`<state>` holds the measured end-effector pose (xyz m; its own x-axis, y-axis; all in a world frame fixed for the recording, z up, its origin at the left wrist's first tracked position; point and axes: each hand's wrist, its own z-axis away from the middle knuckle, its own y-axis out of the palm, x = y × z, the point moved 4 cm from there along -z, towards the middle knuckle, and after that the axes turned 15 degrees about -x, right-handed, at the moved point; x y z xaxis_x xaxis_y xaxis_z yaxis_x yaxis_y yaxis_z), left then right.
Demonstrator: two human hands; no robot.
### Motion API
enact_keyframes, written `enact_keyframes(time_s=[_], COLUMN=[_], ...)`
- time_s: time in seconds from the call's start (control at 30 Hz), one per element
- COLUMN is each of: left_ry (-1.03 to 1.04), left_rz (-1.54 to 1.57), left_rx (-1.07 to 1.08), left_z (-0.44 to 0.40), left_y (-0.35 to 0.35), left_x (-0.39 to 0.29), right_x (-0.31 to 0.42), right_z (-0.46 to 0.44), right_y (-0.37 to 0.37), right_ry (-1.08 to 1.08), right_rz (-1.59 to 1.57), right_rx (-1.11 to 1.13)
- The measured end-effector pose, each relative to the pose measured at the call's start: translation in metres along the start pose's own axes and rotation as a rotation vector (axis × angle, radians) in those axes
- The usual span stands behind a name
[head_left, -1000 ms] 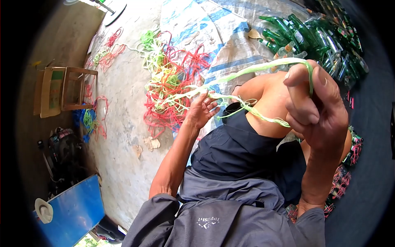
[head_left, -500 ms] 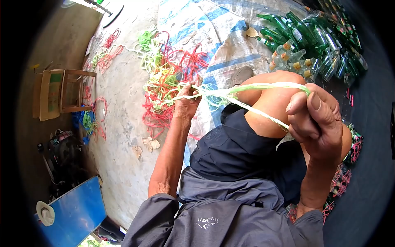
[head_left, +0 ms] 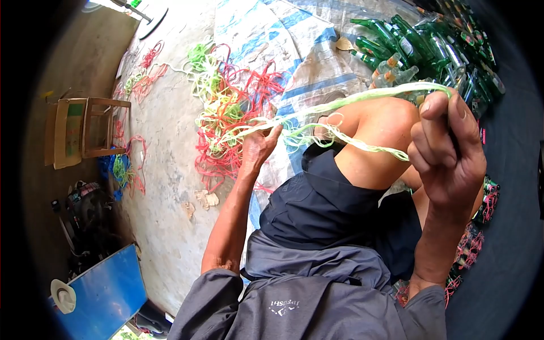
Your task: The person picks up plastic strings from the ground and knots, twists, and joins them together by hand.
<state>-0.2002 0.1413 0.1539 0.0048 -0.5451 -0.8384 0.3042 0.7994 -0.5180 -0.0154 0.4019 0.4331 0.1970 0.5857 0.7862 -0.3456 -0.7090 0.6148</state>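
Observation:
A pale green plastic twine [head_left: 362, 101] stretches across my knees between my hands. My right hand [head_left: 450, 150], at the right, pinches its end between thumb and fingers. A second, frayed strand [head_left: 362, 146] sags below it and also runs to my right hand. My left hand [head_left: 260, 148] grips the twine at the other end, beside a tangled heap of red, green and yellow twine [head_left: 224, 110] on the floor. Its fingers are partly hidden, and the thumb points toward the loose strands.
Green and clear glass bottles [head_left: 396, 42] lie piled at the upper right. A blue-and-white striped sheet [head_left: 266, 28] covers part of the floor. On the left are a wooden stool [head_left: 105, 124], a cardboard box [head_left: 69, 133], and a blue table [head_left: 107, 294] with a hat [head_left: 63, 296].
My right hand has moved slightly right and up, drawing the upper strand longer. The knotted, frayed middle has loosened into two separate strands. My left hand stays almost in place.

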Motion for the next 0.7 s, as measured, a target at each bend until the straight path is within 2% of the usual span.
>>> enact_keyframes(time_s=[0.07,0.1,0.2,0.27,0.37,0.47,0.6,0.7], left_ry=[0.205,0.183,0.341,0.341,0.409,0.340,0.478,0.340], left_rz=[-0.155,-0.128,0.141,0.218,0.281,0.155,0.166,0.162], left_rx=[-0.065,-0.112,-0.104,0.172,0.200,0.359,0.227,0.267], left_z=[0.001,-0.001,0.019,0.027,0.040,0.038,0.037,0.041], left_y=[0.001,0.006,0.005,0.011,0.020,0.032,0.016,-0.007], left_x=[-0.009,-0.001,-0.071,-0.097,-0.124,-0.124,-0.135,-0.136], right_x=[0.000,-0.001,-0.004,-0.005,-0.006,-0.007,-0.008,-0.010], right_z=[-0.006,-0.010,-0.015,-0.019,-0.026,-0.030,-0.038,-0.047], right_y=[0.003,0.002,0.006,0.007,0.004,0.002,-0.012,-0.025], right_ry=[0.010,0.002,0.021,0.032,0.038,0.012,-0.076,-0.086], right_rz=[-0.010,-0.025,-0.053,-0.059,-0.096,-0.068,0.113,0.210], right_rx=[-0.021,0.020,-0.166,-0.159,-0.117,-0.119,-0.216,-0.277])
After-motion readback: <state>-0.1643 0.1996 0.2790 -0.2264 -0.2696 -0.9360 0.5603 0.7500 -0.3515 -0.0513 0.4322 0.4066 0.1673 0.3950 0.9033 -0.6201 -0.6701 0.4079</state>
